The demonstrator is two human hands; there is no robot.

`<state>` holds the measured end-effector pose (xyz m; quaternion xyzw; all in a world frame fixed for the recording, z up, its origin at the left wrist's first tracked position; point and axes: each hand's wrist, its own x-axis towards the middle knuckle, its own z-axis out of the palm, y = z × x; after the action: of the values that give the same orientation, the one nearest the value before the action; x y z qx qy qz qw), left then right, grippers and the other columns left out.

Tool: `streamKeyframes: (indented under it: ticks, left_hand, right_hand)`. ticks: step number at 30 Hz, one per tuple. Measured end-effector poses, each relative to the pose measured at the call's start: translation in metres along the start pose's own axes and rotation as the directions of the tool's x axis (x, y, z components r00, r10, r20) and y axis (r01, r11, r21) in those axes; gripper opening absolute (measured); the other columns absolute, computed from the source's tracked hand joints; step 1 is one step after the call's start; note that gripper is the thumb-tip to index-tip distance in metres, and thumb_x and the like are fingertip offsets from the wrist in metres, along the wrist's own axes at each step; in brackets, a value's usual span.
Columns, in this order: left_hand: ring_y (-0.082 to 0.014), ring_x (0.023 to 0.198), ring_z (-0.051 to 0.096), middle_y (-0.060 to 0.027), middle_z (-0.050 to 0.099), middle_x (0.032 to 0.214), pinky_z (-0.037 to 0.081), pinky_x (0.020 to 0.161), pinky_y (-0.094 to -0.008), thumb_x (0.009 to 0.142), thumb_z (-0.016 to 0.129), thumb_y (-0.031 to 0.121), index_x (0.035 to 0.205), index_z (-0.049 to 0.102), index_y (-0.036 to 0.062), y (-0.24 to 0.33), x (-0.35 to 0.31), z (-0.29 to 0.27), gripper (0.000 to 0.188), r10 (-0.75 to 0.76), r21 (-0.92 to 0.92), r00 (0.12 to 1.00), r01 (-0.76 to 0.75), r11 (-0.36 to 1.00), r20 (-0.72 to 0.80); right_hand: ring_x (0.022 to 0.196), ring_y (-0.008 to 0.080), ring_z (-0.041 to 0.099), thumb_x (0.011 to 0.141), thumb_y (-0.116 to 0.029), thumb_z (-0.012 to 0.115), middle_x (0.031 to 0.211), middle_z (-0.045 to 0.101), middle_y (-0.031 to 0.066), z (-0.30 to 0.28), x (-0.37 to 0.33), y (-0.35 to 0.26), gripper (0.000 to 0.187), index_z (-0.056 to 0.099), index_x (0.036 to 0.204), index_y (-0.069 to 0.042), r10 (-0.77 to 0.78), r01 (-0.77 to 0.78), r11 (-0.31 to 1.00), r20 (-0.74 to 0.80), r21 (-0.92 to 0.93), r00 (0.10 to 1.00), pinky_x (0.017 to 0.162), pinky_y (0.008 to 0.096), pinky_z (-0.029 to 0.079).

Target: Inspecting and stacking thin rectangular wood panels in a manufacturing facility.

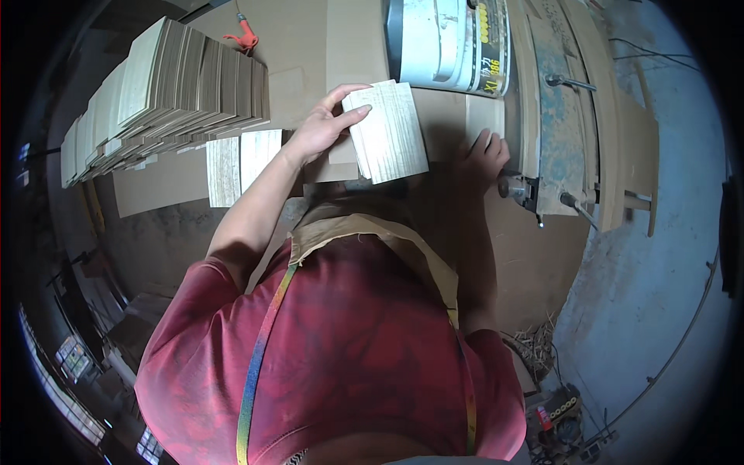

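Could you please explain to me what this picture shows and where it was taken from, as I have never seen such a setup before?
Of course. There is no robot here: a person works with two bare hands. The picture comes from a wide fisheye camera on the person's head, looking down, so straight edges bend near the rim.

The left hand holds a few pale wood-grained pieces. The right hand is beside the worn blue-green machine; shadow hides whether it grips anything.

On the brown work surface, tall stacks of boards stand at the left, with two loose pale pieces nearby. A red trigger tool lies behind, and a pale container sits beyond the right hand.
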<state>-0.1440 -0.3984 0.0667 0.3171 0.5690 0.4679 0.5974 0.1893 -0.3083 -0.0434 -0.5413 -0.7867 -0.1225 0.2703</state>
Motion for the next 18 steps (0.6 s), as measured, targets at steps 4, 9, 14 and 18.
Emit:
streamKeyframes:
  ticks: [4, 9, 14, 18]
  left_hand:
    - [-0.0247, 0.122, 0.068, -0.0152, 0.065, 0.145, 0.059, 0.103, -0.0368, 0.111, 0.073, 0.028, 0.142, 0.071, 0.0131, 0.000, 0.004, 0.020, 0.035, -0.034, -0.096, 0.994, 0.024, 0.995, -0.107]
    - [-0.0243, 0.121, 0.069, -0.0147, 0.067, 0.142, 0.060, 0.102, -0.0365, 0.109, 0.076, 0.027, 0.141, 0.071, 0.0117, -0.008, 0.023, 0.039, 0.036, -0.001, 0.037, 0.962, 0.012, 0.999, -0.274]
    - [-0.0202, 0.111, 0.070, -0.0112, 0.071, 0.128, 0.060, 0.096, -0.0337, 0.109, 0.077, 0.024, 0.142, 0.069, 0.0113, -0.010, 0.030, 0.041, 0.036, 0.089, 0.166, 0.949, -0.039, 0.985, -0.304]
    - [-0.0226, 0.114, 0.069, -0.0126, 0.070, 0.129, 0.059, 0.099, -0.0358, 0.106, 0.080, 0.027, 0.141, 0.070, 0.0109, -0.009, 0.025, 0.019, 0.039, 0.156, 0.164, 0.972, -0.127, 0.978, -0.177]
  right_hand:
    - [0.119, 0.0465, 0.064, 0.098, -0.026, 0.073, 0.139, 0.065, 0.0245, 0.022, 0.045, -0.009, 0.046, 0.068, 0.134, 0.001, 0.122, -0.130, 0.978, 0.054, 0.166, 0.991, 0.096, 0.0550, 0.058]
    - [0.108, 0.0429, 0.066, 0.087, -0.037, 0.087, 0.135, 0.065, 0.0281, -0.081, 0.075, -0.101, 0.065, 0.068, 0.136, 0.002, -0.155, -0.074, 0.864, 0.404, 0.497, 0.902, 0.091, 0.0519, 0.060]
    - [0.115, 0.0476, 0.065, 0.082, -0.036, 0.091, 0.138, 0.064, 0.0283, -0.092, 0.034, -0.069, 0.073, 0.067, 0.141, 0.000, -0.120, 0.026, 0.892, 0.182, 0.451, 0.976, 0.095, 0.0541, 0.060]
    - [0.119, 0.0482, 0.064, 0.085, -0.033, 0.089, 0.140, 0.065, 0.0263, -0.062, 0.001, -0.003, 0.070, 0.067, 0.143, 0.000, 0.030, -0.072, 0.956, 0.149, 0.286, 0.988, 0.099, 0.0532, 0.059]
